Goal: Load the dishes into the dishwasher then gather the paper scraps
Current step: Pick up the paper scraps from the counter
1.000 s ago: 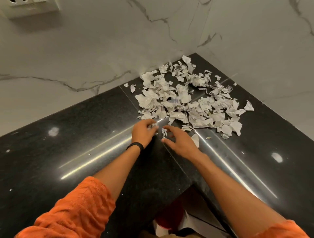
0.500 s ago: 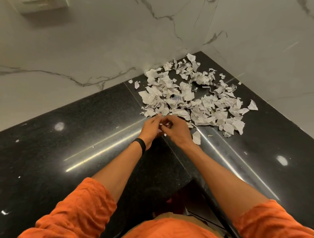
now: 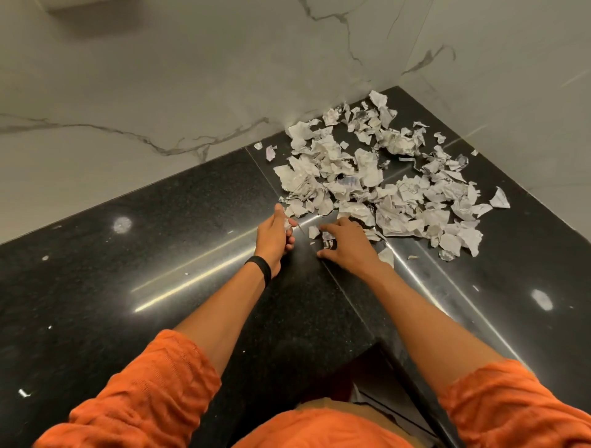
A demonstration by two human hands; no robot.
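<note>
A veined marble wall (image 3: 160,96) backs the glossy black counter (image 3: 128,271). The left hand (image 3: 274,238) curls round one scrap (image 3: 288,224). The right hand (image 3: 347,246), fingers spread, rests over loose bits. The scraps (image 3: 383,179) are heaped just beyond, in the corner.

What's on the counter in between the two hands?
A small torn paper scrap lies on the black counter between the left hand and right hand, in the head view.

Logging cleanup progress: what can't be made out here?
Head view:
- How many paper scraps the left hand holds: its curled fingers cover them.
- Anything under the right hand: its palm hides it.
- Writing on the scraps: too small.
- Wall fixture, top left: cut by the edge.
</note>
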